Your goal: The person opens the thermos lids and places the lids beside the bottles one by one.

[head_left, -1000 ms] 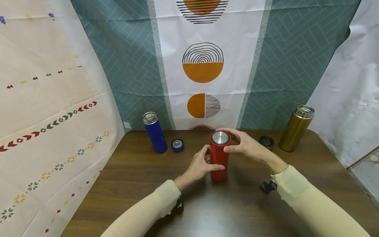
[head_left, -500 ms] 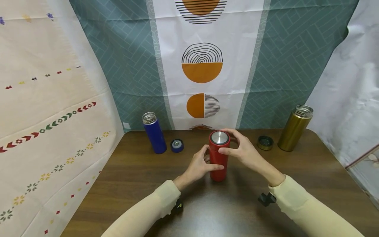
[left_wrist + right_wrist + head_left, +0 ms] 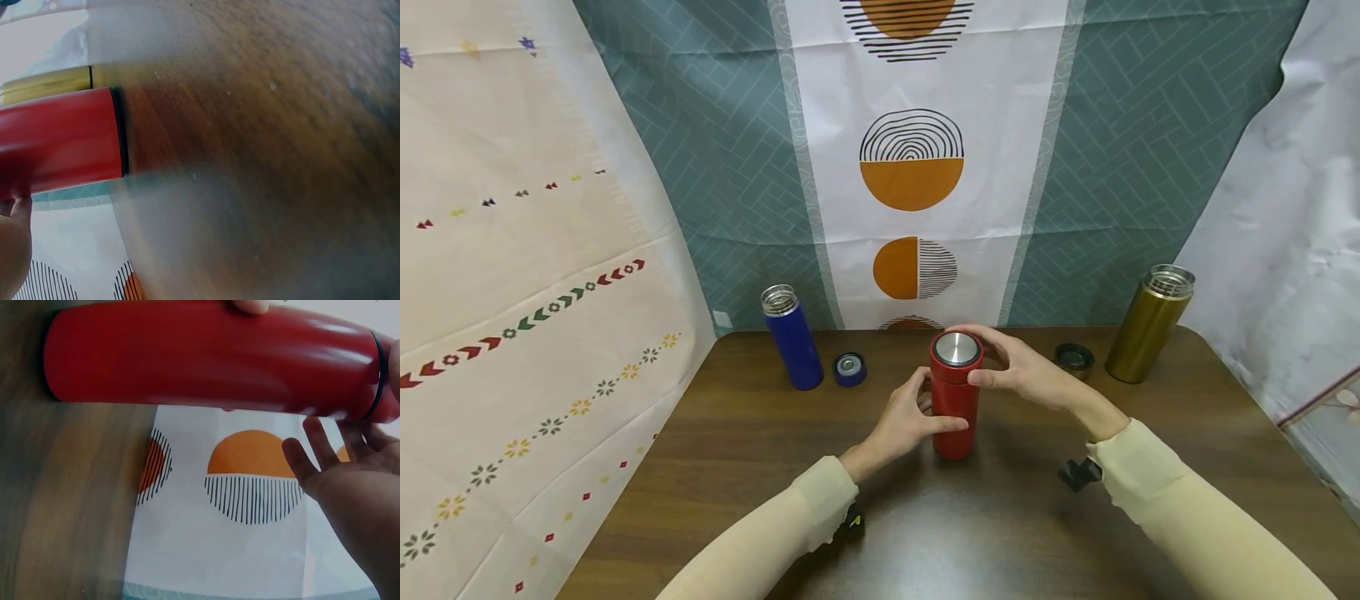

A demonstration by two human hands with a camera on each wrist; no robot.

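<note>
A red thermos flask [image 3: 953, 421] stands upright on the wooden table in the middle of the head view. Its red lid [image 3: 957, 350] with a silver top sits on its mouth. My left hand [image 3: 906, 419] grips the body from the left, thumb across the front. From the right, my right hand [image 3: 1026, 372] holds the lid, thumb in front and fingers behind. In the right wrist view, the right hand [image 3: 353, 475] has its fingers spread along the lid end of the red flask [image 3: 206, 356]. The left wrist view shows the flask's black-edged base [image 3: 69, 140] on the table.
A blue flask [image 3: 793, 346] without a lid stands at the back left, its blue lid [image 3: 850, 368] beside it. At the back right stands an uncapped gold flask [image 3: 1150, 329], with its lid [image 3: 1074, 359] to its left. Patterned cloth [image 3: 910, 283] hangs behind the table.
My right hand turned at the lid, its thumb sliding left across the front and then back right. The left hand and the red flask stayed in place.
</note>
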